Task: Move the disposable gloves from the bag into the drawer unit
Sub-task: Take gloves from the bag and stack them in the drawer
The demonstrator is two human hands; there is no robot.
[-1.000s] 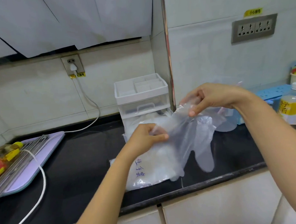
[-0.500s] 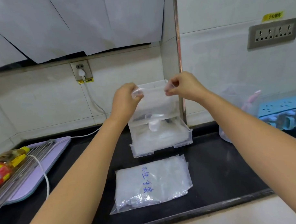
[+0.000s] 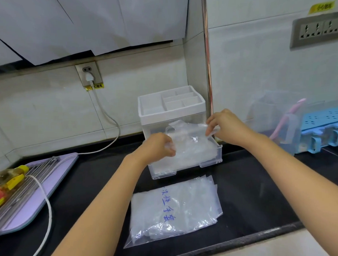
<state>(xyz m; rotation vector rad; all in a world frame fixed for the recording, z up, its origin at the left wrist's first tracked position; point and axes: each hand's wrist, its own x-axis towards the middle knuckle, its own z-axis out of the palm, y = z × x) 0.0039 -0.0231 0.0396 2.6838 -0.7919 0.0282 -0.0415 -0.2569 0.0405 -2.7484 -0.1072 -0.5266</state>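
A clear disposable glove (image 3: 187,135) is stretched between my two hands just above the pulled-out lower drawer (image 3: 186,166) of the white drawer unit (image 3: 171,116). My left hand (image 3: 158,147) pinches its left edge and my right hand (image 3: 224,126) pinches its right edge. The drawer holds a pile of clear gloves. In front of the unit, the clear bag (image 3: 175,210) with blue handwriting lies flat on the black counter (image 3: 262,191), with more gloves inside.
A purple board (image 3: 51,181) with metal rods and a white cable (image 3: 46,205) lies at the left. A yellow-capped bottle (image 3: 9,177) sits at the left edge. Blue racks (image 3: 325,130) and a clear container (image 3: 275,122) stand at the right. The counter's front edge is near.
Both hands came down from in front of the unit's top to just above the open drawer, carrying the glove lower. A second ago they were drawing it out over the bag.
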